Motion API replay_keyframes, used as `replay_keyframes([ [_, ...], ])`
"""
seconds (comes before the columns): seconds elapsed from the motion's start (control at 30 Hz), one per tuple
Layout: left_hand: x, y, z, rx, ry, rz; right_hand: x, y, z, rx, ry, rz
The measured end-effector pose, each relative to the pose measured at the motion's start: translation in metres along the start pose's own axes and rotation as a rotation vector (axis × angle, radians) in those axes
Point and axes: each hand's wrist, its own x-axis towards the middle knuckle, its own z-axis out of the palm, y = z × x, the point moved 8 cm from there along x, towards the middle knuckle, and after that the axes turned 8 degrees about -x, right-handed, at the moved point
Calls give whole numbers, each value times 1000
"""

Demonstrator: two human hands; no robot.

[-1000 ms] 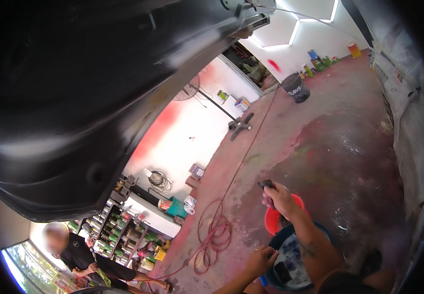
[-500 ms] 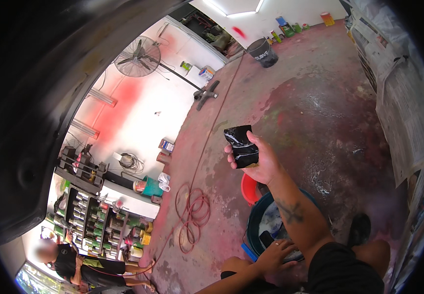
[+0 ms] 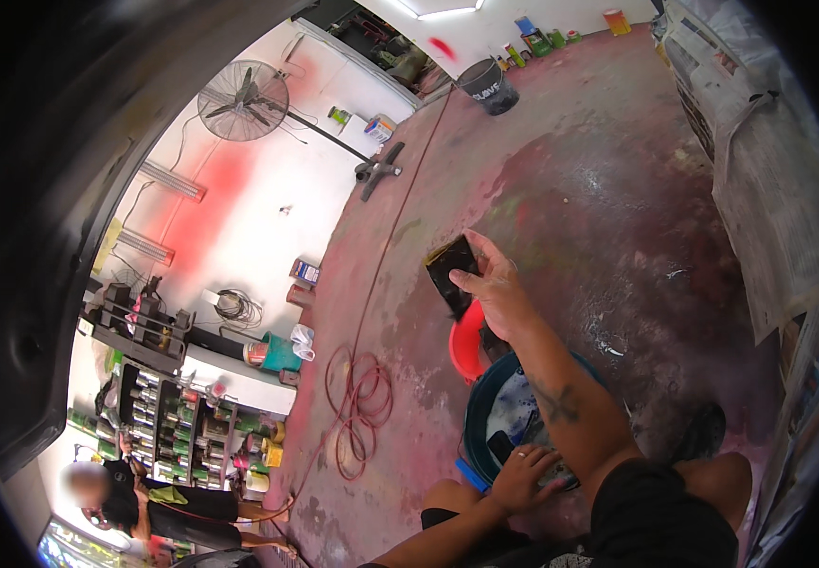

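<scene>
My right hand [image 3: 499, 289] is raised in the middle of the view, closed on a black rectangular sanding pad [image 3: 447, 276]. The pad looks wet, with a yellowish upper edge, and is tilted. Below that arm stands a dark teal bucket [image 3: 473, 426] holding cloudy, sudsy water [image 3: 512, 405] and a small dark object [image 3: 499, 447] by its near left side. Over the bucket's near rim my left hand [image 3: 528, 475], wearing a ring, has its fingers spread and holds nothing. A red bucket [image 3: 465, 350] sits just beyond, partly hidden by the right hand.
A blue item [image 3: 471, 476] lies beside the teal bucket. Coiled red hose [image 3: 362, 412] spreads over the floor. A dark body panel [image 3: 40, 284] fills the left; newspaper masking [image 3: 765, 189] hangs right. A standing fan [image 3: 244, 101], paint-can shelves [image 3: 168, 426] and another person [image 3: 144, 506] are left.
My right hand has turned the pad over, thumb now across its face, and moved slightly. The left hand has shifted a little with fingers more spread. The whole view has drifted slightly.
</scene>
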Motion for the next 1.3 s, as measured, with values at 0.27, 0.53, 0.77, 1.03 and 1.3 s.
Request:
replay_keyframes([
  [0.27, 22, -56, -172, -321, 953, -443, 11, 0, 0, -72, -170, 83],
  [0.53, 112, -27, -326, -702, 743, -360, 0, -17, 21, -422, -273, 136],
  [0.77, 123, -31, -353, -627, 878, -446, 6, -19, 22, -424, -190, 104],
  [1.03, 132, -13, -366, -652, 999, -339, 0, -47, 15, -584, -115, 144],
  [1.3, 120, -7, -365, -612, 1280, -47, -10, 9, 13, -203, -363, 264],
])
